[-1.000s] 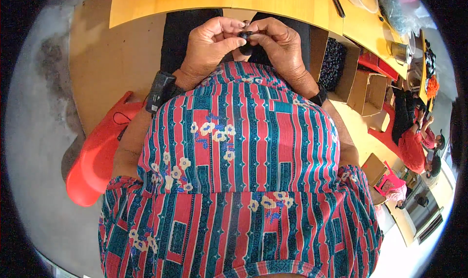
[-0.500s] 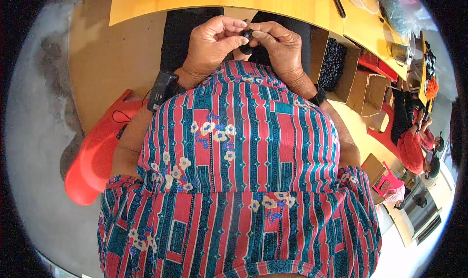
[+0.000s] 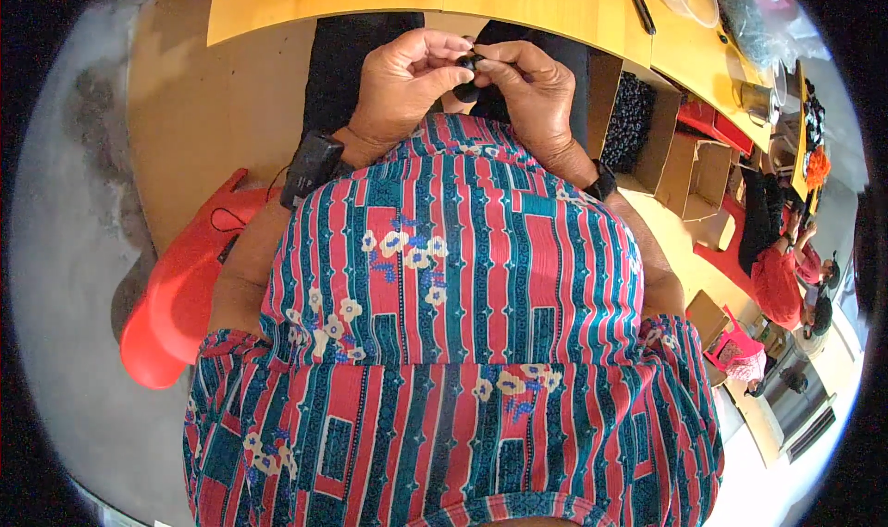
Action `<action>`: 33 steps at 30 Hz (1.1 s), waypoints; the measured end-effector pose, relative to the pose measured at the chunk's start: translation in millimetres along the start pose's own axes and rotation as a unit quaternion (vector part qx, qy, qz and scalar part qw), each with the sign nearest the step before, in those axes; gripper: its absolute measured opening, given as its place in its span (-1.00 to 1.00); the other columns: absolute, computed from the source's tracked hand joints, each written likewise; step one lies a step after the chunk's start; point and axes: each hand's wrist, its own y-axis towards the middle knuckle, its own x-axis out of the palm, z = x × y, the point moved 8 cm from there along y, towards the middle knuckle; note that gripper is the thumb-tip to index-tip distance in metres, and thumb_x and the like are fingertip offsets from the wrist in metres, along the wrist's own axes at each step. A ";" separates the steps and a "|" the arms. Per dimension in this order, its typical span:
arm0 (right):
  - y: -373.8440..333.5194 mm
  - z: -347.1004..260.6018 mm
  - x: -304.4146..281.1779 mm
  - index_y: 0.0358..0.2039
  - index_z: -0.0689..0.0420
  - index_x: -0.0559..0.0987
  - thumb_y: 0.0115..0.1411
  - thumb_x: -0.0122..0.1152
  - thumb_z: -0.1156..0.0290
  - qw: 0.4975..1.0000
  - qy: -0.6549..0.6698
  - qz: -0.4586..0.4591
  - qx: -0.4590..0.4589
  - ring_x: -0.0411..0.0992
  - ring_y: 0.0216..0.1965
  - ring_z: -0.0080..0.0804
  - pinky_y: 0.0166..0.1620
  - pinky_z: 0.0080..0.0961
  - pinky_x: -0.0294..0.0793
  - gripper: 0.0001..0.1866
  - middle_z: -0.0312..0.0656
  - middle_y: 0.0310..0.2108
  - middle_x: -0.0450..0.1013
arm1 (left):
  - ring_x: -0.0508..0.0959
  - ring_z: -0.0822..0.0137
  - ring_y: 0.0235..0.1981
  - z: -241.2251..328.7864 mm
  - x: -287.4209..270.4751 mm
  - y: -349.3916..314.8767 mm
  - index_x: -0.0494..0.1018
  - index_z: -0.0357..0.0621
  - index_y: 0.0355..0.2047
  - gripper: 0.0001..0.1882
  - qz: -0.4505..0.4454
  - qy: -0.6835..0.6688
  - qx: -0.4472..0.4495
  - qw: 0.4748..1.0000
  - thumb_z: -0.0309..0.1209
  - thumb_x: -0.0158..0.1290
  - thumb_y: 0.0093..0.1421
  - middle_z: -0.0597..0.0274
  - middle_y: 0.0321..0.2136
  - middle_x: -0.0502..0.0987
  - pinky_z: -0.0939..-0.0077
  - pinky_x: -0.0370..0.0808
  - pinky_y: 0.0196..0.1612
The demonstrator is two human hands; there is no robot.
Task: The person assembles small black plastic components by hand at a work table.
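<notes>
My left hand (image 3: 396,88) and my right hand (image 3: 539,91) meet over my lap, just below the table's near edge. Between the fingertips sits a small black rounded piece (image 3: 469,91), which looks shiny and partly bead-like; its exact kind is too small to make out. The left thumb and forefinger pinch it from one side. From the other side, the right thumb and forefinger grip its upper part. Fingers hide much of the piece.
On the yellow table (image 3: 518,0) lie a slim black tool (image 3: 639,3), a clear round container (image 3: 686,11) and a metal cup (image 3: 757,100). Below stands a cardboard box (image 3: 659,148) of small black pieces. A red chair (image 3: 166,324) is at left; people sit far right.
Both hands stay in nearly the same place, still pinching the black piece. The fingers have shifted only very slightly.
</notes>
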 end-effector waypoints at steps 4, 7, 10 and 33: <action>-1.4 13.4 1.6 -0.43 0.27 0.57 0.05 0.18 0.62 0.991 0.091 -0.019 0.096 0.45 -0.51 -0.59 -0.43 -0.67 0.46 -0.96 -0.26 -0.56 0.48 | 0.52 0.46 -0.26 -2.6 -1.1 -1.7 0.42 -0.30 -0.21 -0.73 0.000 0.012 -0.023 1.000 -0.67 0.09 0.03 0.18 -0.27 0.52 0.60 0.49 -0.15; -3.6 26.4 4.3 -0.40 0.28 0.56 0.09 0.15 0.59 0.968 0.179 -0.040 0.172 0.44 -0.53 -0.56 -0.46 -0.64 0.46 -0.94 -0.24 -0.57 0.47 | 0.52 0.47 -0.26 1.0 1.5 -2.8 0.42 -0.30 -0.20 -0.73 -0.008 0.022 -0.019 1.000 -0.68 0.08 0.04 0.19 -0.28 0.52 0.60 0.49 -0.16; -7.0 32.2 8.8 -0.36 0.28 0.56 0.11 0.13 0.57 0.943 0.251 -0.055 0.212 0.42 -0.55 -0.55 -0.47 -0.62 0.45 -0.91 -0.22 -0.57 0.47 | 0.49 0.49 -0.25 -0.5 3.1 -3.0 0.42 -0.29 -0.18 -0.71 -0.014 -0.019 -0.031 0.999 -0.68 0.10 0.04 0.24 -0.31 0.50 0.63 0.45 -0.14; -1.9 -2.6 5.9 -0.43 0.27 0.55 0.06 0.14 0.68 0.989 0.130 -0.049 0.056 0.43 -0.57 -0.60 -0.54 -0.67 0.44 -0.93 -0.23 -0.58 0.48 | 0.50 0.47 -0.29 -7.9 -0.4 -2.6 0.43 -0.28 -0.22 -0.79 -0.008 -0.089 -0.076 0.993 -0.63 0.07 0.09 0.24 -0.33 0.51 0.59 0.47 -0.17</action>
